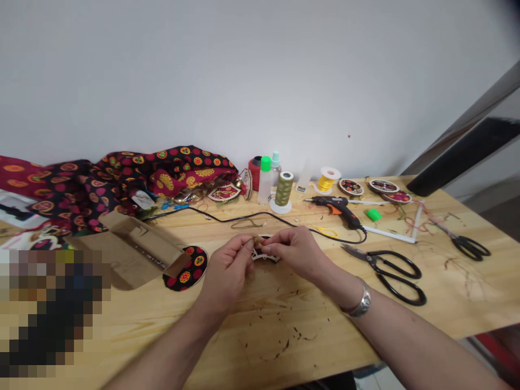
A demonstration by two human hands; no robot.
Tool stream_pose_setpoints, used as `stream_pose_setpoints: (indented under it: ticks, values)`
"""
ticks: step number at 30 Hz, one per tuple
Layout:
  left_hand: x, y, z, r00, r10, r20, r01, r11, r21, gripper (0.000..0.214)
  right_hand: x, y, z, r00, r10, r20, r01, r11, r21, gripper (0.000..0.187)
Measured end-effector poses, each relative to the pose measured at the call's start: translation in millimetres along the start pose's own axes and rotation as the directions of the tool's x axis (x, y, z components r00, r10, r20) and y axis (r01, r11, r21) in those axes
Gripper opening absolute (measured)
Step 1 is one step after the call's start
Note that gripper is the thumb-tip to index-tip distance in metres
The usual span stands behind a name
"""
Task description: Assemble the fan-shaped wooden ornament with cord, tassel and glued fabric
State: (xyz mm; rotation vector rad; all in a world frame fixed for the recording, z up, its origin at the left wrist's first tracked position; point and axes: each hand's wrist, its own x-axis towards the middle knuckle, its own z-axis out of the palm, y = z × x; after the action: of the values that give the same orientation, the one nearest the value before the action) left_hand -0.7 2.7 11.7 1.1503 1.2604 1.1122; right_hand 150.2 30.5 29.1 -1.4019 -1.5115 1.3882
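Note:
My left hand and my right hand meet above the middle of the table, fingertips pinched together. Between them is something tiny and olive-gold, too small to name. Just under the fingers lies a dark piece with a pale cut-out edge, partly hidden by both hands. Left of my left hand, a round disc of dark floral fabric rests beside an open cardboard box. To the right of my right hand lie big black-handled scissors, their blades pointing towards it.
Patterned cloth is heaped at the back left. Along the wall stand a green-capped bottle, an olive thread cone and a yellow spool. A glue gun trails a black cord. Smaller scissors lie far right.

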Motion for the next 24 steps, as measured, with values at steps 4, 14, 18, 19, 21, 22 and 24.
stream_pose_setpoints:
  ticks: [4,14,18,19,21,22,24]
  values:
    - [0.6,0.9,0.2,1.0,-0.015,-0.007,0.015,1.0,-0.026,0.027,1.0,0.8,-1.8,0.999,-0.024,0.03,0.025,0.999,-0.027,0.012]
    - [2.9,0.3,-1.9,0.992,-0.084,-0.094,0.073,0.991,-0.115,0.024,1.6,1.9,-1.3,1.0,0.013,0.007,-0.014,0.966,0.26,0.017]
    - [3.2,-0.9,-1.3,0.992,-0.094,-0.09,0.079,0.985,-0.155,0.024,-0.3,-0.7,0.0,1.0,0.003,0.005,-0.005,0.961,0.276,0.019]
    - [3.4,-0.6,-0.8,0.992,-0.091,-0.089,0.073,0.98,-0.184,0.023,-0.6,-1.1,0.3,1.0,0.005,0.009,-0.007,0.962,0.272,0.02]
    - [3.9,0.5,0.2,0.994,-0.08,-0.078,0.057,0.965,-0.257,0.02,-0.9,-1.5,0.7,1.0,0.005,0.013,-0.008,0.965,0.262,0.019]
    - [4.0,1.3,0.7,0.995,-0.071,-0.07,0.047,0.955,-0.293,0.019,-0.9,-1.5,0.8,1.0,0.002,0.015,-0.006,0.967,0.254,0.018]
    - [4.3,2.8,1.6,0.996,-0.054,-0.065,0.027,0.936,-0.352,0.017,-0.7,-1.4,1.0,1.0,-0.008,0.02,0.003,0.973,0.232,0.016]
